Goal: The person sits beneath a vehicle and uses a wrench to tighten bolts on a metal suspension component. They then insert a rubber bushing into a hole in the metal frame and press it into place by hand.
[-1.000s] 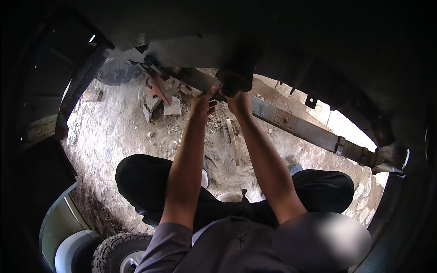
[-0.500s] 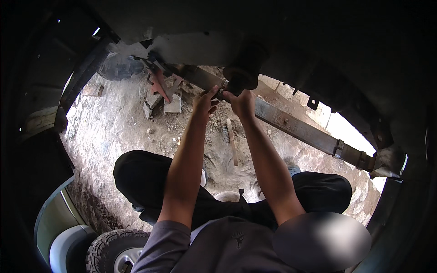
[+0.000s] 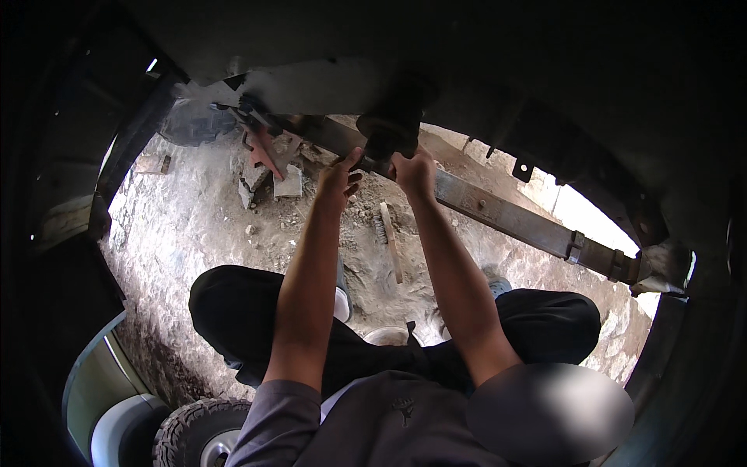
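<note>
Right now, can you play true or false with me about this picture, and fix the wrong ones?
1. The left hand and right hand are up near the long metal beam. True.
2. The brush is in the right hand. False: the brush lies on the ground.
3. A tire shows at the lower left. True.
4. The trousers are bright yellow. False: the trousers are dark.

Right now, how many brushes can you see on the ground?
1: a wooden-handled brush on the dirt ground, around the middle of the picture, below the metal beam. Others could be hidden.
</note>
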`<state>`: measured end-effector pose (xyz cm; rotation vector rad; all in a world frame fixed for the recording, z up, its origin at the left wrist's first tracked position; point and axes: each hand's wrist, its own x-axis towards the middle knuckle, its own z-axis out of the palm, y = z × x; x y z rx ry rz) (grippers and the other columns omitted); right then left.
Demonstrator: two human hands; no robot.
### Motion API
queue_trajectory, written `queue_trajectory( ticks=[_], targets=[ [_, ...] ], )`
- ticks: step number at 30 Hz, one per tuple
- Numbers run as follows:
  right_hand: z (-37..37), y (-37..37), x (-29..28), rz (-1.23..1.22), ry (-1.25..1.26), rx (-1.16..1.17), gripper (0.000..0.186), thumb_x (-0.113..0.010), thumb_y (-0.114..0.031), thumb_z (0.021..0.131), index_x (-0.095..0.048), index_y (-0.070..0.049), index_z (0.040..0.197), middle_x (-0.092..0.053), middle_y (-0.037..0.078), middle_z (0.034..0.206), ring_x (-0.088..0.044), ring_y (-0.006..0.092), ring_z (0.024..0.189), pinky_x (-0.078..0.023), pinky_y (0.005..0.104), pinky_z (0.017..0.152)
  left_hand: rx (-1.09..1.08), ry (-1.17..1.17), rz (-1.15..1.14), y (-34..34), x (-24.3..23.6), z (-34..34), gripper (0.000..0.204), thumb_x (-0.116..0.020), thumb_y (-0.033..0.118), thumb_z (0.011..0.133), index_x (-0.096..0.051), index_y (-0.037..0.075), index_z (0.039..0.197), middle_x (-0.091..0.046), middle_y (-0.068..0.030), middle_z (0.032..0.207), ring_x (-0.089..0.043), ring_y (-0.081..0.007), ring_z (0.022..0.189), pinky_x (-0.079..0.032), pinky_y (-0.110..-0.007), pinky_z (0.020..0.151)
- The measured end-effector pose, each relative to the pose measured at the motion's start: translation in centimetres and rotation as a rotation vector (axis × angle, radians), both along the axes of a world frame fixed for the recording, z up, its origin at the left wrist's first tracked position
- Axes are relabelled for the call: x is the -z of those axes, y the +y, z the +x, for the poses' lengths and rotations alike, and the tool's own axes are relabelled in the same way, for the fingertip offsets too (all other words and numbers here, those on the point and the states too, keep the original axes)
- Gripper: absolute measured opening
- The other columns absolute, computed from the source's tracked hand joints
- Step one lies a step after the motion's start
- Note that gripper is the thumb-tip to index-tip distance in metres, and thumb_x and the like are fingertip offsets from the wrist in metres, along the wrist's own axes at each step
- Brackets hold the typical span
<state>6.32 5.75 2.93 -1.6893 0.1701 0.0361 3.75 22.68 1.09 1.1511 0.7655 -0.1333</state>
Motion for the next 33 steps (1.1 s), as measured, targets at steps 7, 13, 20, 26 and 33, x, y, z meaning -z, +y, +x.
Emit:
queue_trajectory(
  ticks=[7,13,20,26,33],
  targets=[
    [-0.8,0.3,-1.9,-0.176,-0.004,-0.061,0.031,-0.086,-0.017,0.081,-0.079,-0.006,0.109,-0.077,0.010,0.083,-0.069,0.0139,0.062,-0.056,0.0310,0.061,-0.019,-0.024,0.002,0.0,-0.2,-0.3,0.035,-0.088,0.035,0.085,-0.074,0.011,0.108,-0.073,0.0008,0.096,-0.064,-0.0128,0.068,-0.044,-0.027,0.052],
    [0.4,0.7,1.8,-0.244,-0.120,-0.040,0.037,-0.090,-0.028,0.076,-0.079,-0.009,0.105,-0.078,0.015,0.091,-0.076,0.0283,0.084,-0.058,0.0392,0.077,-0.011,-0.040,0.014,-0.4,-0.2,-0.3,0.039,-0.089,0.038,0.084,-0.074,0.012,0.109,-0.073,0.0011,0.094,-0.064,-0.0125,0.070,-0.045,-0.027,0.055],
    [0.8,2.5,1.0,-0.449,-0.086,-0.037,0.038,-0.087,-0.039,0.077,-0.077,-0.012,0.101,-0.078,0.013,0.101,-0.074,0.0334,0.099,-0.056,0.0467,0.087,-0.029,-0.035,0.013,-0.1,0.1,-0.4,0.038,-0.087,0.038,0.085,-0.074,0.013,0.110,-0.072,0.0017,0.094,-0.063,-0.0121,0.071,-0.044,-0.027,0.058],
    [1.1,2.2,1.5,-0.540,-0.145,-0.050,0.037,-0.088,-0.038,0.075,-0.077,-0.015,0.102,-0.078,0.011,0.102,-0.074,0.0324,0.100,-0.056,0.0459,0.086,-0.019,-0.012,0.025,-0.1,-0.2,-0.3,0.035,-0.086,0.038,0.086,-0.075,0.014,0.110,-0.073,0.0024,0.097,-0.063,-0.0127,0.074,-0.042,-0.030,0.061],
    [1.8,1.4,1.9,-0.404,-0.157,-0.012,0.035,-0.089,-0.038,0.075,-0.078,-0.016,0.100,-0.078,0.011,0.101,-0.074,0.0320,0.098,-0.056,0.0452,0.085,0.080,0.036,0.036,-0.3,-0.3,0.1,0.045,-0.082,0.047,0.087,-0.067,0.023,0.121,-0.066,0.0044,0.116,-0.059,-0.0173,0.095,-0.041,-0.050,0.093]
  ],
)
